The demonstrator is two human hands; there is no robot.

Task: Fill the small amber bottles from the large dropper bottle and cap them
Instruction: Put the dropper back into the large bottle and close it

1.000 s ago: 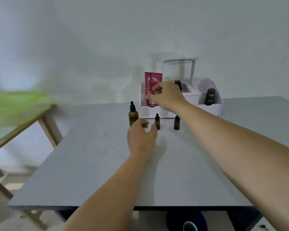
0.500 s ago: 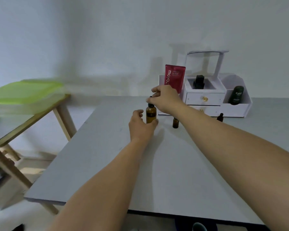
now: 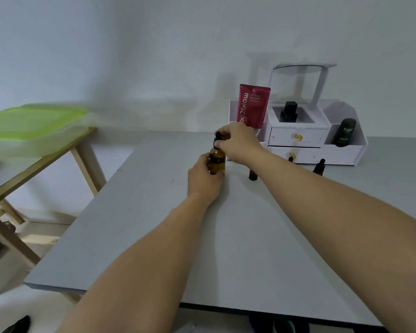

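Grey surface (image 3: 250,236), far middle: large dropper bottle (image 3: 217,162) upright, amber glass, black cap (image 3: 217,138). Left hand (image 3: 203,181) grips its body; right hand (image 3: 238,145) pinches the cap. Step, as judged: uncapping. Next calls for a twist-off, then a straight lift. Small bottle (image 3: 252,174) stands to its right, second small bottle (image 3: 319,167) beyond, near the white organizer (image 3: 341,152).

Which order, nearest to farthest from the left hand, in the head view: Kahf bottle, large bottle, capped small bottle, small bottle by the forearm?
1. Large bottle: gripped by the left hand.
2. Small bottle: close on its right.
3. Capped small bottle: farther right, before the organizer.
4. Kahf bottle: far right, in the organizer's end compartment.
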